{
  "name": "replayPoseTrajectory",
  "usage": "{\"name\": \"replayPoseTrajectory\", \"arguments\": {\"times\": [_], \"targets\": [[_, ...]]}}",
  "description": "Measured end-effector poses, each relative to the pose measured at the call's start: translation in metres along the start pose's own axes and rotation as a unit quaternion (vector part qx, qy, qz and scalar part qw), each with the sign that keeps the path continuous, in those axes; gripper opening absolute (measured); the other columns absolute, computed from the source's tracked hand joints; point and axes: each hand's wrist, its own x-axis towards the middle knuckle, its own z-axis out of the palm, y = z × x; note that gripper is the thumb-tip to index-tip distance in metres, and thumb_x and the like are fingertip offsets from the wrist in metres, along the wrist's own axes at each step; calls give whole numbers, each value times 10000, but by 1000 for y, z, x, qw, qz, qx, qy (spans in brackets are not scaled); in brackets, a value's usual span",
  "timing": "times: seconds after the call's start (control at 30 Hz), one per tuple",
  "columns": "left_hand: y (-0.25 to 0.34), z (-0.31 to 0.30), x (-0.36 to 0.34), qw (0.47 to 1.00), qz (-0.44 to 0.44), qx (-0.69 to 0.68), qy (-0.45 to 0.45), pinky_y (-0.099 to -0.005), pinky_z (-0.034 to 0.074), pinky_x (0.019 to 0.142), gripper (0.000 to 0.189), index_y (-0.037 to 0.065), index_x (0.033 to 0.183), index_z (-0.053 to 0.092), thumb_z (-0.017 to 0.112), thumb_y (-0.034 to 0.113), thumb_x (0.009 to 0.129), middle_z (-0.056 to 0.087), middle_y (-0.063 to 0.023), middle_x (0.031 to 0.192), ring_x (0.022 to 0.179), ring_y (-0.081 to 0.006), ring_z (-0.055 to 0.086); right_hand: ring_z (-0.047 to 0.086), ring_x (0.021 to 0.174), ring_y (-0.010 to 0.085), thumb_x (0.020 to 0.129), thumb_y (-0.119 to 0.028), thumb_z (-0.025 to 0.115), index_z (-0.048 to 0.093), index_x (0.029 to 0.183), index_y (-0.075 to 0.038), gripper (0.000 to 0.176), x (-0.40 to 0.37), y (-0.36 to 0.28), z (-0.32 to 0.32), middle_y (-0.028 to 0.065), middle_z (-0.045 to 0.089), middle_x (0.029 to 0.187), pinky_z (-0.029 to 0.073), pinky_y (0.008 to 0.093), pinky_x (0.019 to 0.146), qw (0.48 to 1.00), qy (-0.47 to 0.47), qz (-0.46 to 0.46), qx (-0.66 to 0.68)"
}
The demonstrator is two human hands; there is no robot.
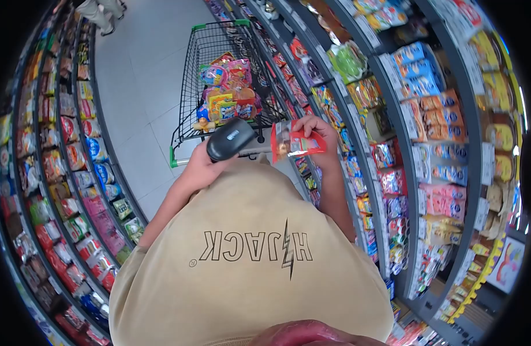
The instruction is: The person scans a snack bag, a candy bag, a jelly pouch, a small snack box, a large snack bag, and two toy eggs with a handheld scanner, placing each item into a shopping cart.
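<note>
My left hand is closed around a black handheld barcode scanner with a rounded head and a small white mark on top. Its handle is hidden in my grip. To the right, my right hand pinches the upper edge of a red snack bag with a clear window. The bag hangs beside the scanner, apart from it. Just beyond both hands stands a black wire shopping cart with green corners, and a pile of colourful packets lies in it.
Packed snack shelves run along the left and, close by, along the right. Grey tiled floor stretches ahead between them. At the far top left, a person's legs in light trousers are in the aisle.
</note>
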Motion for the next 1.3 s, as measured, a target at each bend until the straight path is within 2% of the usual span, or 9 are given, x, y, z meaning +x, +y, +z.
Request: {"name": "replayPoseTrajectory", "arguments": {"times": [0.13, 0.23, 0.43, 0.53, 0.63, 0.67, 0.83, 1.03, 1.3], "targets": [[-28, -44, -3, 981, -137, -73, 118, -295, 489, 631, 219, 36, 1088, 712, 819, 213, 1015, 654, 28, 742, 636, -71, 569, 728, 1084, 223, 878, -7, 813, 634, 969, -65, 210, 34, 73, 16, 114, 748, 1115, 579, 369, 984, 982, 132, 61, -122], [-55, -67, -7, 970, -100, -115, 188, -280, 455, 602, 149, 45, 1047, 682, 774, 162, 1039, 624, 14, 736, 637, -73, 564, 751, 1033, 233, 869, -5, 780, 710, 1075, -31, 219, 64, 104, 40, 137, 776, 1084, 586, 362, 970, 923, 111, 154, -334], [-67, -95, -25, 938, -115, -192, 264, -285, 461, 630, 165, 58, 1124, 642, 761, 139, 1045, 605, 3, 740, 659, -98, 577, 767, 1081, 388, 841, -15, 749, 731, 1149, -9, 308, 104, 236, 88, 202, 788, 1044, 597, 436, 982, 878, 4, 175, -446], [-67, -103, -36, 932, -116, -195, 283, -290, 460, 636, 167, 60, 1119, 632, 760, 140, 1046, 604, -3, 740, 659, -104, 574, 743, 1132, 411, 837, 30, 746, 715, 1224, -18, 391, 124, 262, 112, 253, 759, 1239, 573, 476, 1005, 845, -87, 220, -479], [-73, -113, -47, 929, -114, -189, 299, -296, 459, 644, 166, 61, 1118, 628, 756, 137, 1046, 604, -7, 744, 658, -106, 570, 750, 1118, 443, 890, 54, 659, 615, 1399, 6, 513, 123, 300, 123, 268, 699, 1358, 591, 455, 1005, 858, -30, 2, -512], [-75, -116, -49, 928, -113, -186, 303, -297, 459, 647, 165, 61, 1119, 626, 755, 135, 1047, 604, -8, 747, 659, -107, 569, 754, 1112, 433, 906, 58, 646, 575, 1441, 7, 542, 122, 305, 124, 266, 674, 1399, 593, 454, 997, 866, -32, 23, -499], [-76, -125, -48, 926, -94, -189, 315, -300, 456, 650, 177, 57, 1125, 616, 752, 137, 1046, 589, -4, 753, 662, -107, 561, 789, 1047, 311, 977, 36, 624, 463, 1543, -3, 589, 91, 264, 120, 218, 656, 1447, 610, 404, 920, 930, -16, 130, -342], [-82, -127, -23, 937, -81, -196, 278, -298, 473, 640, 168, 26, 1119, 656, 752, 142, 1046, 616, -17, 763, 665, -105, 576, 802, 959, 215, 990, 72, 597, 523, 1452, -27, 478, -5, 221, 64, 185, 715, 1370, 616, 342, 791, 953, 114, 134, -248], [-57, -93, 18, 964, -48, -201, 165, -298, 456, 636, 128, 73, 1130, 577, 691, 113, 1087, 527, 5, 779, 675, -102, 520, 798, 945, 242, 979, 83, 586, 560, 1366, -9, 398, -111, 158, -8, 174, 758, 1240, 630, 370, 795, 852, 428, 112, -281]]}}
